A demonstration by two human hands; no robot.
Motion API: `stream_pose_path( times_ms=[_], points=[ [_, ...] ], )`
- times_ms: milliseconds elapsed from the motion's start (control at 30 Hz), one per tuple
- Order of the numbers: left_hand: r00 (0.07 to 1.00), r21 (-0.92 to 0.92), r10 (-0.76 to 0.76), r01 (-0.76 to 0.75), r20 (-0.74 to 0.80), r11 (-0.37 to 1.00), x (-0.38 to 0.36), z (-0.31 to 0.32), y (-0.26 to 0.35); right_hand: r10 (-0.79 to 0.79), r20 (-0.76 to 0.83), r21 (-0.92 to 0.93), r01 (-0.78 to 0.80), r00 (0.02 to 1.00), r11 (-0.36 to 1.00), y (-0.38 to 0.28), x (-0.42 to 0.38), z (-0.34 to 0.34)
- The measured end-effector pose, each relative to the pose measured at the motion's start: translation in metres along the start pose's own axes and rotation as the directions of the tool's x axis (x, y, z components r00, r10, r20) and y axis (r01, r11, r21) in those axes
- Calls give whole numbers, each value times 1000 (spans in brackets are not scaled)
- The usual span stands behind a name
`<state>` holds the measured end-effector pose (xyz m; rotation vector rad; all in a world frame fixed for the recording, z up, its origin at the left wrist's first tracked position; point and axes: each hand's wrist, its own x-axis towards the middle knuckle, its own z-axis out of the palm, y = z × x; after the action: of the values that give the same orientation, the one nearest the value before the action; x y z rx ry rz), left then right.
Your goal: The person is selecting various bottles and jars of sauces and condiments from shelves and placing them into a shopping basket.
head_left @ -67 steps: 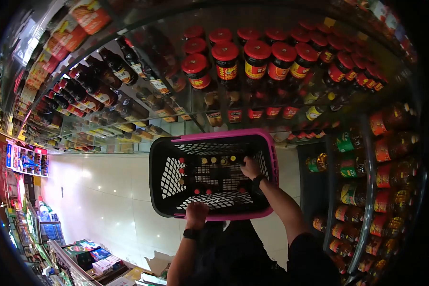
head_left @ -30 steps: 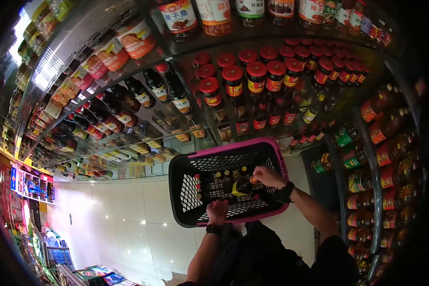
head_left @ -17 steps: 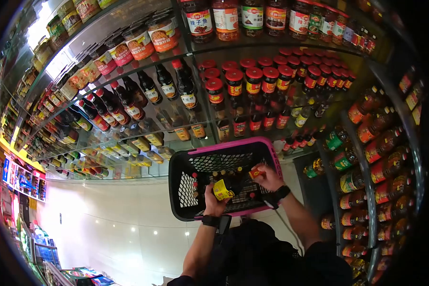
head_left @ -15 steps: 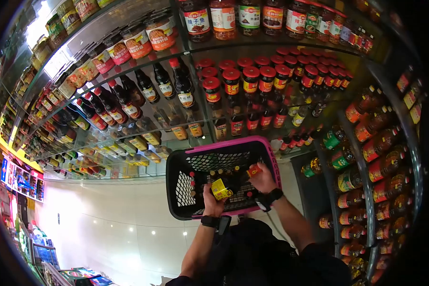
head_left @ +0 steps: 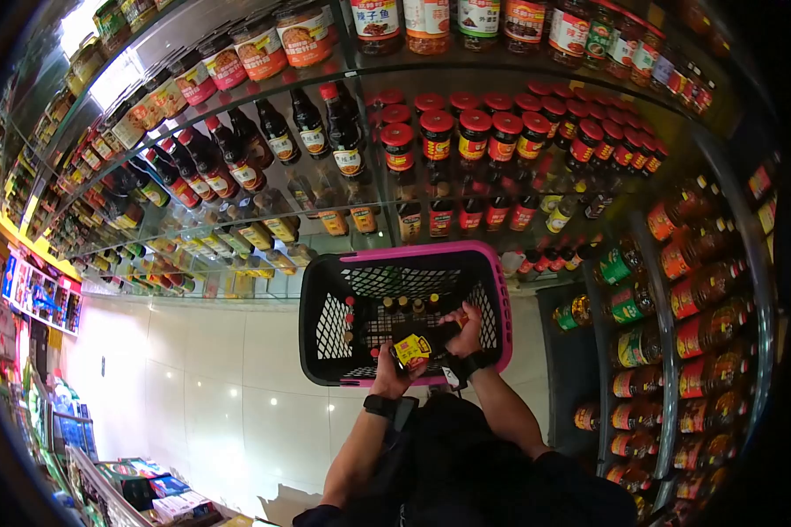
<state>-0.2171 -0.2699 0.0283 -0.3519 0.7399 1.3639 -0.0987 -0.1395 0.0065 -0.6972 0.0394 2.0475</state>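
Observation:
A dark sauce bottle (head_left: pixel 410 350) with a yellow label is held lying across the basket's opening. My left hand (head_left: pixel 395 378) is wrapped round its labelled end. At its other end, my right hand (head_left: pixel 466 334) is closed on what looks like the neck; the fingers partly hide it. Both hands are over a black plastic shopping basket (head_left: pixel 313 303) with a pink rim on two sides. Inside the basket, several dark bottles (head_left: pixel 404 305) stand along the far side, and red-capped ones (head_left: pixel 350 307) are at the left.
Glass shelves ahead carry red-lidded jars (head_left: pixel 437 132), dark sauce bottles (head_left: pixel 344 140) and larger labelled jars (head_left: pixel 308 39). To the right, large oil bottles (head_left: pixel 707 329) fill a rack with metal rails. Pale tiled floor (head_left: pixel 202 386) lies to the left, with boxed goods (head_left: pixel 180 505) at lower left.
My right hand has come down and slightly left, nearer my left hand. The bottle has turned a little in my hands. The view has shifted slightly, with the basket now a bit higher.

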Motion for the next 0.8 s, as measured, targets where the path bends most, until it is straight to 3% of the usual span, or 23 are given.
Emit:
stream_pose_path(
  times_ms=[67, 100, 133, 167, 200, 233, 300, 367, 400, 433, 500, 533, 567, 633, 667, 700, 733, 767, 800],
  points=[
    [999, 15, -27, 28, -36, 999, -1, 1, -3, -133, -60, -171, 121, 989, 978, -3, 2, -3],
    [996, 41, -59, 61, -67, 997, 0, 1, -3, -119, -56, -178, 108, 991, 978, -4, 2, -1],
    [994, 134, -2, 17, -109, 991, 4, -9, -2, -112, -77, -197, 95, 991, 976, -4, 0, -1],
    [993, 124, 8, 6, -114, 992, 4, -12, -5, -105, -97, -217, 82, 990, 973, -4, -4, 2],
    [976, 128, 113, -90, -186, 988, 3, -13, -7, -95, -143, -200, 66, 985, 978, -1, -11, 6],
    [943, 138, 219, -189, -251, 972, 6, -12, -6, 19, -280, -60, -37, 960, 998, 0, -16, 11],
    [962, 83, 196, -183, -188, 980, -8, -4, 0, -44, -253, -177, -1, 966, 984, 6, -20, 13],
    [984, -87, 162, -168, -81, 982, -22, -4, 2, -1, -211, -163, -34, 977, 986, 11, -22, 15],
    [939, 92, 340, -335, -46, 938, -28, -8, -5, 27, -174, -145, -53, 984, 988, 14, -23, 16],
    [935, 89, 352, -347, -44, 933, -30, -14, -8, 35, -164, -149, -59, 986, 987, 18, -21, 11],
    [848, 172, 525, -529, 70, 831, -37, -29, -15, 44, -123, -168, -64, 991, 984, 29, -19, 3],
    [852, 247, 515, -521, 97, 817, -36, -39, -15, 54, -161, -165, -81, 985, 983, 32, -21, 3],
    [874, 23, 470, -476, 126, 879, -38, -44, -12, 70, -188, -165, -102, 980, 981, 35, -28, 12],
    [863, -87, 495, -488, 103, 868, -45, -52, -17, 85, -181, -170, -117, 980, 979, 44, -30, 8],
    [842, -77, 526, -520, 121, 851, -56, -45, -15, 136, -188, -159, -166, 973, 973, 48, -27, 2],
    [867, 130, 498, -495, 15, 859, -58, -51, -14, 144, -193, -160, -176, 971, 971, 54, -29, 3],
    [966, -164, 255, -245, 37, 955, -59, -62, 0, 136, -224, -194, -181, 965, 964, 62, -32, 3],
    [991, -424, 9, 51, 137, 904, -64, -70, 15, 126, -254, -227, -185, 959, 956, 70, -39, 10],
    [989, -387, 58, 0, 138, 922, -70, -75, 19, 173, -297, -166, -229, 939, 959, 77, -47, 23]
  ],
)
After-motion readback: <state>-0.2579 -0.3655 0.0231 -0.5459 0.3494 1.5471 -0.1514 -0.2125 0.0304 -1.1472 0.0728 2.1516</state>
